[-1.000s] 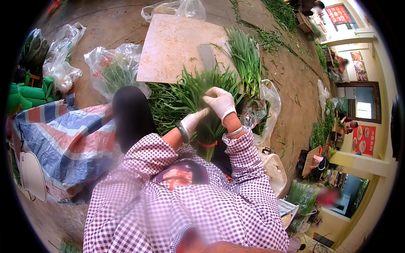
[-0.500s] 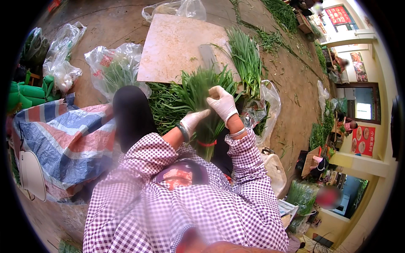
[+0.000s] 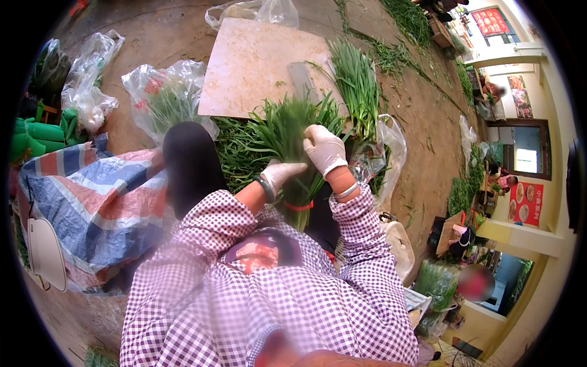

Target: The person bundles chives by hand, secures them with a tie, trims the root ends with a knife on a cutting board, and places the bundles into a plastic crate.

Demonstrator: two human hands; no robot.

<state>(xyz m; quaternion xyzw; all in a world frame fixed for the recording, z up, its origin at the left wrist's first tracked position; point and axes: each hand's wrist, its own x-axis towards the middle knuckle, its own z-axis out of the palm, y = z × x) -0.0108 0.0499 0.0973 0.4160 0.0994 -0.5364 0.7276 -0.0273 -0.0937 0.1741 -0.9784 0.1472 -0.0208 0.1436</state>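
Note:
A bunch of long green leaves that look like chives [image 3: 299, 199] stands in front of my body, with a red tie round its lower part. My left hand [image 3: 284, 174], in a pale glove, is closed round the bunch from the left, its thumb across the front. On the right side, higher up, my right hand [image 3: 325, 147], also gloved, has its fingers curled in at the leaves. What lies inside those fingers is hidden. The upper leaves fan out and are blurred. Loose greens [image 3: 235, 153] lie behind the bunch, by my left knee.
Beyond the bunch lies a pale board [image 3: 263, 67] with a flat knife-like blade [image 3: 301, 82] on it. More greens [image 3: 358, 85] rest at its right edge. Clear plastic bags [image 3: 165, 101] and a striped woven sheet [image 3: 98, 208] are on the left. People and vegetables line the far right.
My right hand has turned slightly and its fingers have curled further in against the bunch. My left hand keeps its grip, nearly unmoved.

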